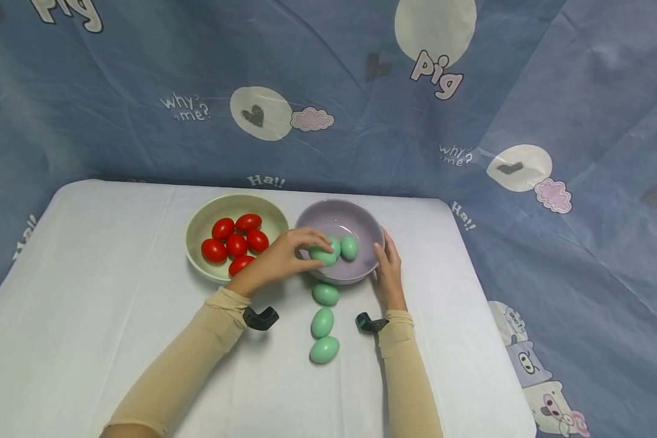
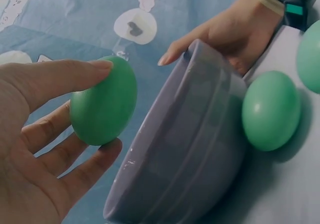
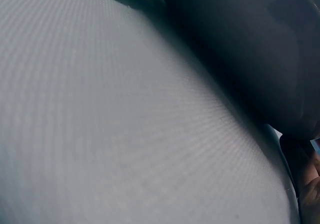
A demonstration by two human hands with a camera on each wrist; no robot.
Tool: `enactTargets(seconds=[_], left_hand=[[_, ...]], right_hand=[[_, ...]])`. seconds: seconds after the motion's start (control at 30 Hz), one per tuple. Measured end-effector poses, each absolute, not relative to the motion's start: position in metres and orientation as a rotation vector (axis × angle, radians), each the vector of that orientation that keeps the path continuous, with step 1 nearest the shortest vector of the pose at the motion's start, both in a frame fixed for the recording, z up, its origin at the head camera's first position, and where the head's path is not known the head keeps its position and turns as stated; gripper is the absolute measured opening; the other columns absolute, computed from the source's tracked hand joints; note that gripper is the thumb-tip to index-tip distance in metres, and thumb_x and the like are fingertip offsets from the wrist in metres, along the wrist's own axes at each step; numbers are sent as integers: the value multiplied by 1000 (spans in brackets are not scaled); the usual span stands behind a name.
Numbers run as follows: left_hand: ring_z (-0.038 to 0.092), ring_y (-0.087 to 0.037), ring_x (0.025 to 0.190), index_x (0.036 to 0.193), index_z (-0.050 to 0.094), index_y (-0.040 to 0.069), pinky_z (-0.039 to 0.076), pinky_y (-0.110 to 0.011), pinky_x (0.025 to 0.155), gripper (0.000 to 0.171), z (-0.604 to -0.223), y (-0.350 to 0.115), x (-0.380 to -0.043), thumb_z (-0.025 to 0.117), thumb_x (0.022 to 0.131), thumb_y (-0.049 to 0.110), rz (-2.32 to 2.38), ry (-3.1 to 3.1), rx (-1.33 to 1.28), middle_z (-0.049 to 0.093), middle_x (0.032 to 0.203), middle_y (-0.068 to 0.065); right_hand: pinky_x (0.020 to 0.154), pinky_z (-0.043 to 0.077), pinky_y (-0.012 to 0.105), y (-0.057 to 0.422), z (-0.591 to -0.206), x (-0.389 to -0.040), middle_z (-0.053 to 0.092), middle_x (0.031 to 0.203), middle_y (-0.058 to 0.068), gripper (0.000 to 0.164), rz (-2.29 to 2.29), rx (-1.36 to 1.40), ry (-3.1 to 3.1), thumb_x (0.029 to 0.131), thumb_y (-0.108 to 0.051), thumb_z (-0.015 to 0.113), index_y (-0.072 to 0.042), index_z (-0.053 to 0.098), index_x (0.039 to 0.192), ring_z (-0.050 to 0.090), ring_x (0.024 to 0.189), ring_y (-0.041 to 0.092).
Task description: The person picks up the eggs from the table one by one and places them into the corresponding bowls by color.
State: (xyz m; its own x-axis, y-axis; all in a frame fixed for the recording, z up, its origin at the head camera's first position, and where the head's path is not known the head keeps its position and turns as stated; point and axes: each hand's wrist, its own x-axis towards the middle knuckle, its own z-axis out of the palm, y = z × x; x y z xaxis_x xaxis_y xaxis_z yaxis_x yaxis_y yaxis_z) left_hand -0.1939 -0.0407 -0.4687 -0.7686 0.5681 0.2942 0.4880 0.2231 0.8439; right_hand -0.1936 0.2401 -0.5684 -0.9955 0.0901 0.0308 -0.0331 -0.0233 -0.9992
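My left hand point(image 1: 281, 254) pinches a green egg point(image 2: 104, 104) between thumb and fingertips, above the near left part of a purple bowl point(image 1: 339, 210). Inside that bowl lies a green egg point(image 1: 349, 248), with another just behind the held one, partly covered by it. At the bowl's right side my right hand point(image 1: 391, 274) grips the rim, thumb on top and fingers along the outer wall. In front of the bowl, three green eggs point(image 1: 322, 322) lie in a rough line on the white cloth. The right wrist view shows mostly cloth and the bowl's dark underside.
To the left, close to the purple bowl, stands a pale green bowl point(image 1: 197, 261) with several red eggs point(image 1: 236, 246) in it. My left forearm passes over its near right edge. Behind the white table point(image 1: 115, 274) hangs a blue printed cloth point(image 1: 197, 146).
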Motion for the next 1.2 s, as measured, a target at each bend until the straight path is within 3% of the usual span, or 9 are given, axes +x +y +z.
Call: enactTargets(seconds=[0.37,0.87,1.2], left_hand=[[65,-28,120,113,77,6,59,-48,104,30,-459,-27,-220,84,84,4,1579,2370,1001,72,121,-10],[66,-22,116,114,78,11,63,-40,96,28,-461,-1,-252,84,87,15,1387,2415,1043,72,118,-5],[65,-21,115,115,78,14,57,-37,103,27,-462,15,-279,83,89,19,1190,2468,1033,73,119,-3]], right_hand=[[123,41,34,241,-568,-193,37,167,-5,54,2195,-34,-2128,107,-38,55,-27,41,159,39,153,20],[120,44,31,242,-569,-193,37,166,-6,54,2191,-3,-2125,107,-39,55,-28,40,159,40,152,20],[125,39,39,242,-569,-194,34,168,-5,54,2195,7,-2142,109,-37,52,-28,38,160,37,154,20]])
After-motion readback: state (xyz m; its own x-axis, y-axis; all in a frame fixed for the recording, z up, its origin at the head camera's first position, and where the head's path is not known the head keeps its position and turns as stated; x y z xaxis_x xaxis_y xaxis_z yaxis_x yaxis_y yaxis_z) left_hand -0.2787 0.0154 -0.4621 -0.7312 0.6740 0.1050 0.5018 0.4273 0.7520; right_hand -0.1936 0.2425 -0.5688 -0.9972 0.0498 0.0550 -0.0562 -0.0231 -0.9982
